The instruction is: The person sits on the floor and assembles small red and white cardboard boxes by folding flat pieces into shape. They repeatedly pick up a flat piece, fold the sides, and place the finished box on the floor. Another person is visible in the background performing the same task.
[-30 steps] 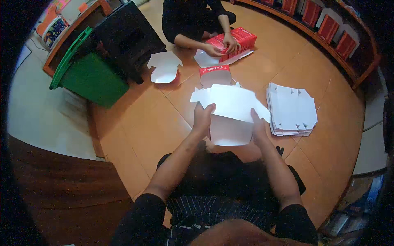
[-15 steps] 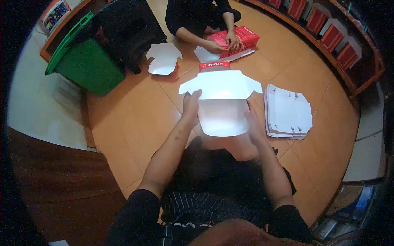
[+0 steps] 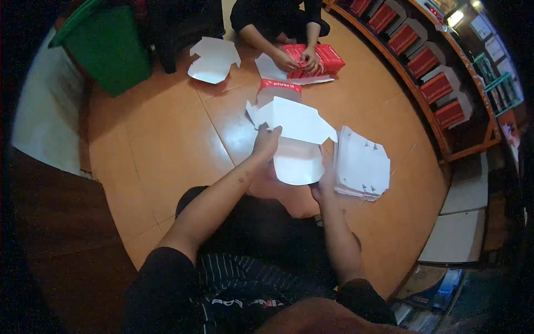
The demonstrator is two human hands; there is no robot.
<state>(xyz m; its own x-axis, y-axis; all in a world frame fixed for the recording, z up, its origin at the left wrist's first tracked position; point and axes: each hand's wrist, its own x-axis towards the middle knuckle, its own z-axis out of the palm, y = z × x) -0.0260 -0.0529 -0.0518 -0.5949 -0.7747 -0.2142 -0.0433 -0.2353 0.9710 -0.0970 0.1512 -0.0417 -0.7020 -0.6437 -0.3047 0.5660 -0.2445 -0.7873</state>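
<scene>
A: Largest first. Floor, wooden; the person sits on it, so the work lies within reach. Green bin at far left, cut off by the rim.

B: And the white stack?

A: Flat blanks, just beside the right hand, placed for easy picking.

B: The carton?

A: On the floor ahead of the knees. Left hand pinches its flap edge; right hand grips the lower right edge, fingers partly hidden beneath. A co-worker opposite handles a red box; details unclear.
</scene>
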